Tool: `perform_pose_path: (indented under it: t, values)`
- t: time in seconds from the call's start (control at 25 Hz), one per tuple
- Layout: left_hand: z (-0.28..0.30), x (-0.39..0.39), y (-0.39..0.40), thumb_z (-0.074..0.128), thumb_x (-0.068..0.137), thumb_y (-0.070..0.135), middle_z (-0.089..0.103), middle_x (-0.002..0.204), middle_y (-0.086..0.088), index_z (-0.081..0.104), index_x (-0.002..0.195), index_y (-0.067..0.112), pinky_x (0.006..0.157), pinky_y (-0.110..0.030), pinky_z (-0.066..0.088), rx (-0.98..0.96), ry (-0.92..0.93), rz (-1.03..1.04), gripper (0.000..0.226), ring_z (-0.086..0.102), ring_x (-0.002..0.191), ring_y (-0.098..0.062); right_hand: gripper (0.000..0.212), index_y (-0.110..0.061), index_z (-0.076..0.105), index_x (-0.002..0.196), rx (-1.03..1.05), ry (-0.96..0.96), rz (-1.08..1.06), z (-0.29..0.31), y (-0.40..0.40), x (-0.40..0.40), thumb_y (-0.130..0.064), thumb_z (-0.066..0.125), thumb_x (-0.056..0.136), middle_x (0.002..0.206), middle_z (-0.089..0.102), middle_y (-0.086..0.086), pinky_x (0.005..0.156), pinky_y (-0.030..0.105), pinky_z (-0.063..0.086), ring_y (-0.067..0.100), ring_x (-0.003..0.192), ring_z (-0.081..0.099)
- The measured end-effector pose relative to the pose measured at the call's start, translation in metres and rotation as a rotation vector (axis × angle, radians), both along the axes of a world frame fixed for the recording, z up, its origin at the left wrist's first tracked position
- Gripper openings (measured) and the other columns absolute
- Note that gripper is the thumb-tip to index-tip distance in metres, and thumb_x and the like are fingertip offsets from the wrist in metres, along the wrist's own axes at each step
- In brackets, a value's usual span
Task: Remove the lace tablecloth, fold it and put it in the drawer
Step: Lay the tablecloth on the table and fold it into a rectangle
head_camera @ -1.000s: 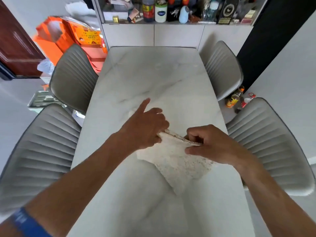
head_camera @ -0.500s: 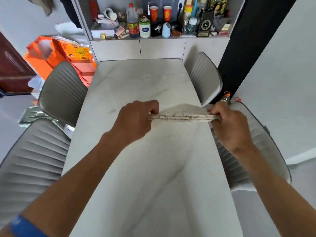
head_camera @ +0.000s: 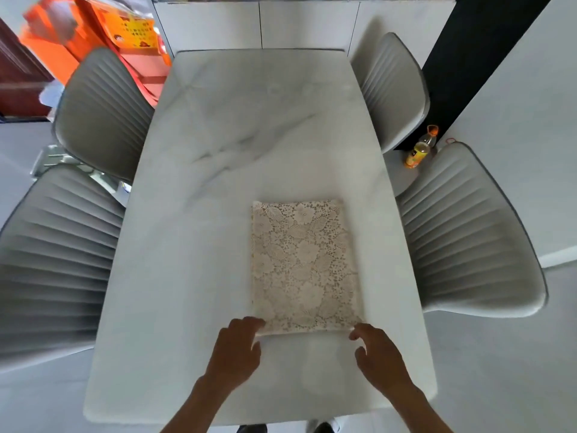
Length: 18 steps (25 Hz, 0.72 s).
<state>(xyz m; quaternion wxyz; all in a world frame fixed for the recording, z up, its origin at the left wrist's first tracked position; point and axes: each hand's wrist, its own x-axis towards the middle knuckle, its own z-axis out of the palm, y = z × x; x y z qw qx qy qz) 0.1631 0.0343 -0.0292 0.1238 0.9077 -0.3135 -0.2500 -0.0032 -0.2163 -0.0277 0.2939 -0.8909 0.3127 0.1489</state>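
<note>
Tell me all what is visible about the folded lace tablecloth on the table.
The lace tablecloth is cream, with an openwork pattern of flowers and leaves. It is folded into a flat, upright rectangle of several layers and lies on the white marble table, right of centre, its long sides running away from the person. The left hand touches its near left corner with the fingertips; the right hand is at the near right corner, fingers relaxed, and contact there is unclear.

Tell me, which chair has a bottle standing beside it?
The far chair on the right: the orange-capped bottle stands on the floor beside it. No other chair has one.
</note>
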Motion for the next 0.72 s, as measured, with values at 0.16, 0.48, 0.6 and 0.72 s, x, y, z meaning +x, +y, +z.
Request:
perform_pose_path:
  t: [0.16,0.48,0.6,0.72]
  values:
    - [-0.012,0.038,-0.027,0.058,0.093,0.021,0.057,0.135,-0.006,0.044,0.142,0.016,0.104,-0.039,0.042,-0.151,0.158,0.540,0.052,0.053,0.122,-0.027,0.031,-0.022,0.062,0.116,0.001,-0.080,-0.044,0.002,0.000,0.067,-0.012,0.057,0.087,0.119,0.067,-0.003,0.092,0.031,0.047,0.021,0.115,0.059]
    - [-0.040,0.073,-0.071,0.065,0.089,0.022,0.070,0.087,0.000,0.065,0.096,0.015,0.078,-0.033,0.053,-0.379,0.282,0.841,0.009,0.066,0.083,-0.021,0.061,-0.024,0.022,0.157,-0.155,-0.083,0.249,-0.044,-0.009,0.144,-0.033,0.045,0.101,0.168,0.010,0.004,0.123,0.044,0.018,0.026,0.154,0.008]
    - [-0.047,0.077,-0.075,0.061,0.092,0.021,0.068,0.082,0.005,0.064,0.091,0.016,0.066,-0.027,0.046,-0.393,0.298,0.791,0.006,0.063,0.074,-0.013,0.063,-0.025,0.007,0.160,-0.224,-0.056,0.268,-0.063,-0.025,0.130,-0.044,0.031,0.105,0.168,-0.002,0.002,0.124,0.043,0.012,0.026,0.155,0.000]
    - [-0.050,0.076,-0.077,0.056,0.095,0.021,0.068,0.077,-0.001,0.061,0.086,0.011,0.063,-0.030,0.045,-0.311,0.266,0.719,0.014,0.063,0.070,-0.019,0.063,-0.024,0.001,0.160,-0.360,0.065,0.232,-0.070,-0.047,0.093,-0.044,0.026,0.105,0.168,-0.003,0.004,0.124,0.046,0.014,0.026,0.155,0.005]
